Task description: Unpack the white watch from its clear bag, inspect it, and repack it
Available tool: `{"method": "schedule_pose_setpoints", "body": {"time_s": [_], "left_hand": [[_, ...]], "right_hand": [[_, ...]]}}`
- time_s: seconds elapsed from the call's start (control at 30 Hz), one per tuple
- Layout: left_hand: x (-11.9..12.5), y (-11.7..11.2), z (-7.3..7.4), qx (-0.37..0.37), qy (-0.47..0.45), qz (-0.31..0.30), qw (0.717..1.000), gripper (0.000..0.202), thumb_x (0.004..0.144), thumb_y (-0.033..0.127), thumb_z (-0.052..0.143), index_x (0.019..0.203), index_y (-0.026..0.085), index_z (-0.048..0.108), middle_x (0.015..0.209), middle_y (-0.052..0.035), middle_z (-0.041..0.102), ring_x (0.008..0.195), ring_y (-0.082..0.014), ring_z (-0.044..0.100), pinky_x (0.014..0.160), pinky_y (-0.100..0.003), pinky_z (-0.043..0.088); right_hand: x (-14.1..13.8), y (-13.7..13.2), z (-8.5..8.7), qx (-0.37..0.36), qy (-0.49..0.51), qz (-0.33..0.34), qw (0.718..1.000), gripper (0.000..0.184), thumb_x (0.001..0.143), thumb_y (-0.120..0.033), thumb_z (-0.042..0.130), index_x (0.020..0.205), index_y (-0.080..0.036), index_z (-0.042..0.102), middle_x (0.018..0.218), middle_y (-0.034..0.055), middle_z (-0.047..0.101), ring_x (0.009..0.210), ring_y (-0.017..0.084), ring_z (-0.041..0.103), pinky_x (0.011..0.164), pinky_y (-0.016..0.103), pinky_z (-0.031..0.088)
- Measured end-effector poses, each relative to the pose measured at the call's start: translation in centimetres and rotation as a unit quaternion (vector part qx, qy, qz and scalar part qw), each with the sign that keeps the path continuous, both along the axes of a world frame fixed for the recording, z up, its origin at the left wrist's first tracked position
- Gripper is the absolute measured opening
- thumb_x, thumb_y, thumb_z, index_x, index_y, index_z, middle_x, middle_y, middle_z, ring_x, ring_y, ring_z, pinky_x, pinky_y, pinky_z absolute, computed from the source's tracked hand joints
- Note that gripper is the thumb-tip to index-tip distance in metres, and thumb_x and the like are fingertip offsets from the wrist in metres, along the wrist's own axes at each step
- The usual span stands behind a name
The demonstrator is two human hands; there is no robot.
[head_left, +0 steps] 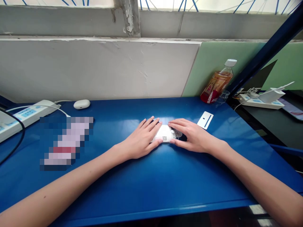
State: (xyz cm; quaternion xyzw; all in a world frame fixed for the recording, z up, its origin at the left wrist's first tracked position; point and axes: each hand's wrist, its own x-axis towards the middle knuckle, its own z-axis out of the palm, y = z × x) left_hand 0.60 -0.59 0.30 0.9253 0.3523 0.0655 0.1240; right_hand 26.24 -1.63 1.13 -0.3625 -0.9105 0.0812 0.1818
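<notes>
A small white packet with a printed label lies flat on the blue table, with a dark round part showing at its right end. My left hand rests on its left side, fingers stretched over the top and thumb along the near edge. My right hand presses on its right end, fingers flat and pointing left. Both hands hold the packet down between them.
A white card with a slot lies just right of my right hand. A tilted bottle of amber drink leans at the back right. A white earbud case and a power strip sit at the back left; another power strip is far right.
</notes>
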Motion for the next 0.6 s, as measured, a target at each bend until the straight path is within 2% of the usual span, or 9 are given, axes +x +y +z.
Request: {"method": "schedule_pose_setpoints", "body": {"time_s": [0.17, 0.3, 0.47, 0.6], "left_hand": [[0.0, 0.1, 0.0, 0.009, 0.046, -0.001, 0.999, 0.069, 0.105, 0.055, 0.024, 0.158, 0.011, 0.023, 0.165, -0.0158, 0.021, 0.154, -0.0337, 0.009, 0.122, -0.054, 0.014], [0.2, 0.0, -0.1, 0.019, 0.058, 0.003, 0.998, 0.069, 0.105, 0.056, 0.023, 0.159, 0.013, 0.021, 0.165, -0.015, 0.021, 0.154, -0.0333, 0.009, 0.122, -0.053, 0.014], [0.3, 0.0, -0.3, 0.023, 0.062, 0.004, 0.998, 0.07, 0.105, 0.056, 0.023, 0.159, 0.012, 0.022, 0.165, -0.0158, 0.02, 0.154, -0.0342, 0.011, 0.122, -0.053, 0.014], [0.3, 0.0, -0.4, 0.029, 0.057, 0.002, 0.998, 0.069, 0.105, 0.056, 0.022, 0.158, 0.012, 0.023, 0.164, -0.0157, 0.022, 0.154, -0.0334, 0.012, 0.122, -0.053, 0.015]], "right_hand": [[-0.6, -0.4, -0.1, 0.028, 0.002, -0.01, 1.0, 0.041, 0.095, -0.03, 0.052, 0.129, -0.009, 0.06, 0.129, 0.0198, 0.068, 0.121, 0.033, 0.064, 0.102, 0.05, 0.053], [-1.2, -0.9, -0.2, 0.067, -0.014, 0.0, 0.998, 0.04, 0.091, -0.013, 0.044, 0.128, -0.005, 0.059, 0.129, 0.021, 0.068, 0.122, 0.03, 0.064, 0.102, 0.046, 0.054], [-2.1, -1.3, -0.6, 0.13, -0.043, -0.018, 0.99, 0.034, 0.097, -0.01, 0.04, 0.121, 0.001, 0.061, 0.124, 0.0263, 0.069, 0.118, 0.033, 0.067, 0.098, 0.045, 0.058], [-2.5, -1.4, -0.9, 0.13, -0.092, -0.033, 0.987, 0.036, 0.094, -0.002, 0.041, 0.125, 0.002, 0.059, 0.13, 0.0265, 0.065, 0.122, 0.033, 0.064, 0.105, 0.044, 0.054]]}}
